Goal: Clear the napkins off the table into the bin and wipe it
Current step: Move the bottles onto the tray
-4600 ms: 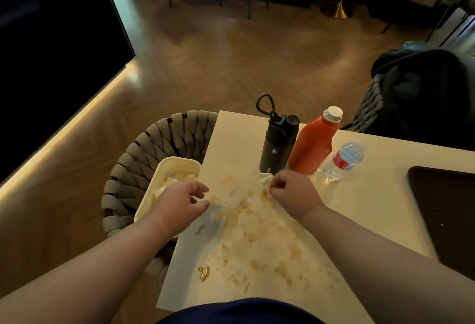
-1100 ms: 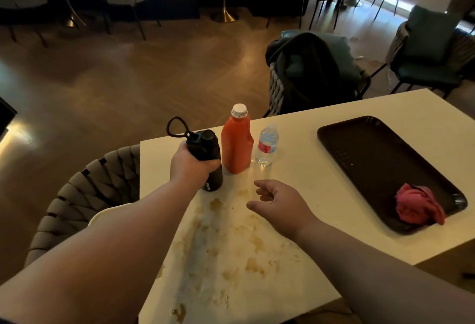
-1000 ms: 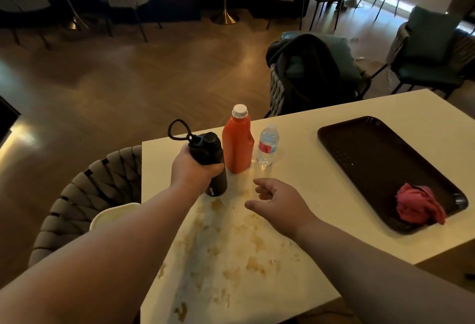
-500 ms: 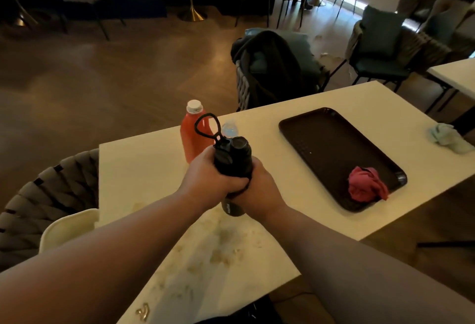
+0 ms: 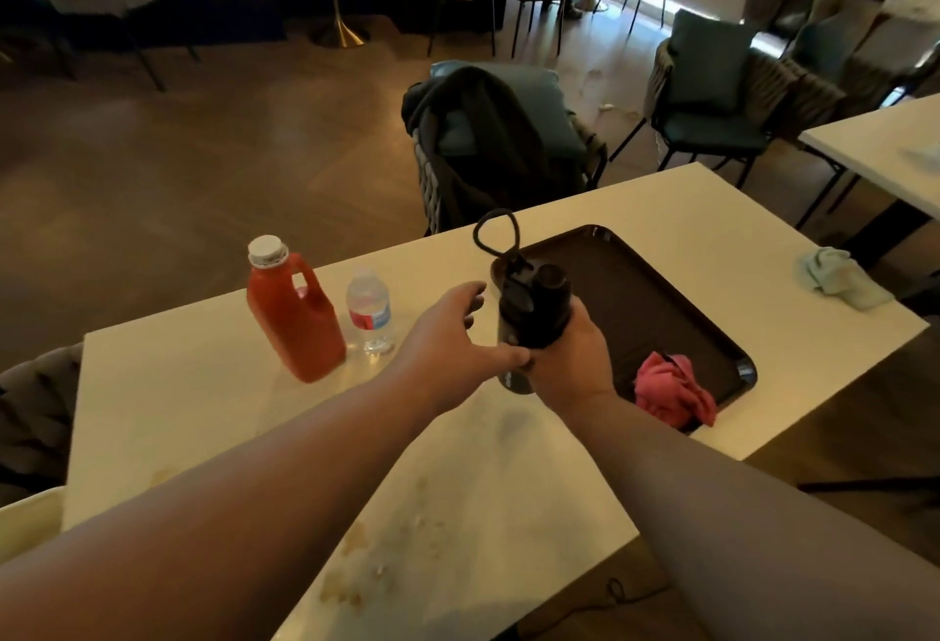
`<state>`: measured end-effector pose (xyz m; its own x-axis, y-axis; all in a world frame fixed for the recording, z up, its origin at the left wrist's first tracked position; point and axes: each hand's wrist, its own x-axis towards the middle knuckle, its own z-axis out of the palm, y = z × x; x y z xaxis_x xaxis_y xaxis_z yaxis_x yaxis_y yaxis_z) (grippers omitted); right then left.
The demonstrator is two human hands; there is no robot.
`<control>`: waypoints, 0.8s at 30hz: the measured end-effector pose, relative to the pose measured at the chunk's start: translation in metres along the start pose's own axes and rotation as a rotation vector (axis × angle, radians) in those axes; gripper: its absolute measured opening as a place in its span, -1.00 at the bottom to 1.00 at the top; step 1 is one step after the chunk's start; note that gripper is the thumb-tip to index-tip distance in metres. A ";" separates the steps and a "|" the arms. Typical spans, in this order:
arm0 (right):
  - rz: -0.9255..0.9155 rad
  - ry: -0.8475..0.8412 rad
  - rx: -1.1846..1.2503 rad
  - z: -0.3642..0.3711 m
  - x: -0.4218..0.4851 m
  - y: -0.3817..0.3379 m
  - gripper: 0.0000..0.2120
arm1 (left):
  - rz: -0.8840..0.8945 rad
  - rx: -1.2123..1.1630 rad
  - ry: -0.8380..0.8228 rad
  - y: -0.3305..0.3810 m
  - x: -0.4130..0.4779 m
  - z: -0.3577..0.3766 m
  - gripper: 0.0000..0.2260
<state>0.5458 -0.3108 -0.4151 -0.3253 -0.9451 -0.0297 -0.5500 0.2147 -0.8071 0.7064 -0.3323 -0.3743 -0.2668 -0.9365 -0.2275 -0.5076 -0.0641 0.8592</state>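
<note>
Grips the flask (image 5: 531,315) in the right hand (image 5: 569,360), fingers curled round it, above the table (image 5: 178,411) at the left edge of the tray (image 5: 636,294). Holds the left hand (image 5: 452,330) open, fingers relaxed, thumb at the flask, also left of the tray. Pink cloth (image 5: 671,391) lying on the tray's near end. Red bottle (image 5: 295,325) and water bottle (image 5: 370,309) upright, well left of the tray. Brown stains (image 5: 356,579) on the table, near-left of the tray. Bin (image 5: 25,523) far left of it.

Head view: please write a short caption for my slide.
Right hand holds the black flask over the stained table, left hand open beside it.
</note>
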 end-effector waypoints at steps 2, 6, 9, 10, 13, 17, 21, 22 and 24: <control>0.020 0.060 -0.001 -0.013 0.028 0.012 -0.47 | -0.021 -0.014 0.020 0.004 0.010 0.003 -0.14; 0.081 0.132 0.044 -0.027 0.077 0.031 -0.37 | -0.057 -0.024 0.057 0.007 0.023 0.003 -0.20; 0.106 0.151 0.055 -0.027 0.108 0.039 -0.37 | -0.088 -0.033 0.081 0.006 0.033 0.004 -0.22; 0.108 0.149 0.055 -0.026 0.115 0.041 -0.37 | -0.096 -0.030 0.089 0.005 0.035 0.004 -0.22; 0.131 0.134 0.054 -0.019 0.133 0.051 -0.37 | -0.128 -0.026 0.109 0.000 0.042 0.008 -0.22; 0.161 0.124 0.064 -0.014 0.148 0.063 -0.38 | -0.150 -0.011 0.132 -0.005 0.049 0.014 -0.23; 0.164 0.117 0.090 -0.012 0.154 0.067 -0.35 | -0.177 -0.023 0.147 -0.009 0.050 0.018 -0.23; 0.164 0.114 0.093 -0.012 0.155 0.067 -0.35 | -0.181 -0.025 0.149 -0.010 0.050 0.019 -0.23; 0.180 0.111 0.111 -0.013 0.153 0.068 -0.33 | -0.180 -0.026 0.154 -0.011 0.049 0.021 -0.22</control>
<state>0.4487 -0.4380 -0.4672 -0.4963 -0.8599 -0.1194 -0.3898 0.3436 -0.8544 0.6811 -0.3704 -0.4047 -0.0453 -0.9506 -0.3070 -0.5139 -0.2414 0.8232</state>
